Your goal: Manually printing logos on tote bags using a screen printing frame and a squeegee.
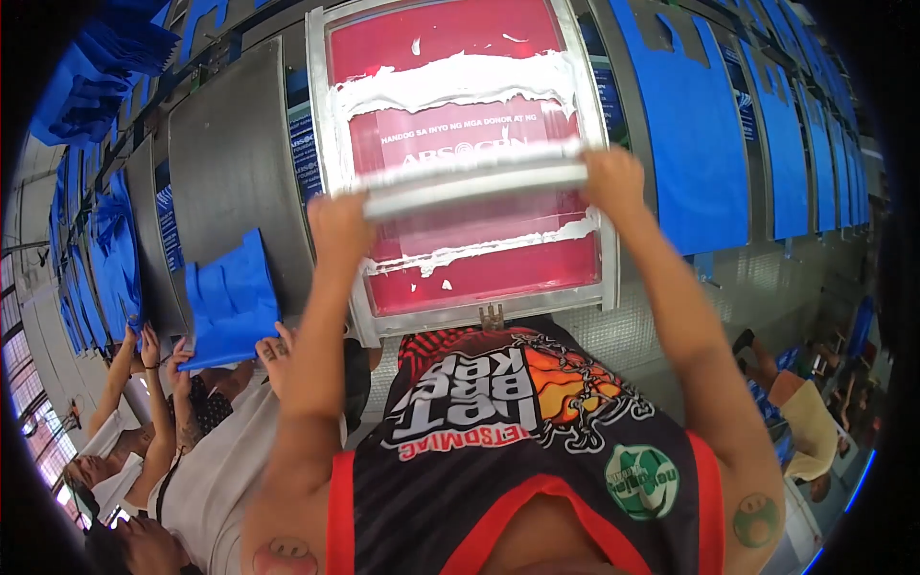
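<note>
"So, what's left of the frame [579,62]?"

"A dark board [235,144], then a blue cloth [230,309] in a co-worker's hands [273,348]."

"And over the frame?"

"First the left hand [339,228], fisted round the left end of the bar [476,189]. That bar lies crosswise above the frame's red mesh [537,273], its long axis running rail to rail. Last, the right hand [616,182], fisted round the other end."

"Which is nearer the bar?"

"Neither; both hold it, the right slightly farther up the frame. White paste [455,80] lies in bands beyond and before it."

"Right of the frame?"

"Blue sheets [704,153] on boards."
</note>
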`<action>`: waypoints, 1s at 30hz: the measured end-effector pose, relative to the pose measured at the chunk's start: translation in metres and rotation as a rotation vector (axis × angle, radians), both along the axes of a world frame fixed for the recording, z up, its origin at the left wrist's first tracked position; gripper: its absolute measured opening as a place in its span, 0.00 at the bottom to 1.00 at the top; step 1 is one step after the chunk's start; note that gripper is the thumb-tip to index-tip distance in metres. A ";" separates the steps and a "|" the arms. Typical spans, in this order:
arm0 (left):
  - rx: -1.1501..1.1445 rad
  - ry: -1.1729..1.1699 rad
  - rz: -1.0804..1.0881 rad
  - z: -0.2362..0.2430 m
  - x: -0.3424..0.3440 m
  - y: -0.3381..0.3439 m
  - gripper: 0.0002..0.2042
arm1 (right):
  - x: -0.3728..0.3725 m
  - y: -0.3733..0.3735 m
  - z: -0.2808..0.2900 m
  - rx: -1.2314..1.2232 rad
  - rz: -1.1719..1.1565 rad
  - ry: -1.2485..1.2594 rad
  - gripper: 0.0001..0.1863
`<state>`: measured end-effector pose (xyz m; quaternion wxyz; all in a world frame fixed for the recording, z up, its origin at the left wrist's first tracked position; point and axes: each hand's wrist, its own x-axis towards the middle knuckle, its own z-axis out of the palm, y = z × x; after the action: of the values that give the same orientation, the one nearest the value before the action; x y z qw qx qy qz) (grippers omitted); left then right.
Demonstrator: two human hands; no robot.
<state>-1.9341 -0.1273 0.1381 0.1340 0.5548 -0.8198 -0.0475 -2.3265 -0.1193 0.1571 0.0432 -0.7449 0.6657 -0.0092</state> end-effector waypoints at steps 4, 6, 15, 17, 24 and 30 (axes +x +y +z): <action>0.227 -0.171 0.101 0.016 -0.006 -0.129 0.14 | 0.008 -0.124 0.015 0.103 -0.014 0.077 0.16; 0.358 -0.375 0.165 0.044 -0.030 -0.164 0.18 | 0.000 -0.162 0.021 0.236 0.036 0.204 0.22; 0.272 -0.145 -0.148 0.044 -0.122 -0.184 0.25 | 0.047 0.008 0.040 0.232 -0.280 -0.660 0.15; 0.356 -0.104 -0.263 0.048 -0.091 -0.227 0.23 | 0.069 0.086 0.042 0.935 -0.142 -0.648 0.24; 0.177 -0.095 -0.266 0.038 -0.116 -0.224 0.24 | 0.123 0.221 -0.043 0.932 -0.639 -1.332 0.20; 0.187 -0.144 -0.295 0.049 -0.123 -0.217 0.23 | 0.120 0.210 0.039 0.828 -0.662 -1.324 0.13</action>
<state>-2.0567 -0.3444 0.1875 0.0146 0.4404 -0.8918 -0.1026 -2.2061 0.0911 0.1959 0.6881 -0.2766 0.6367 -0.2111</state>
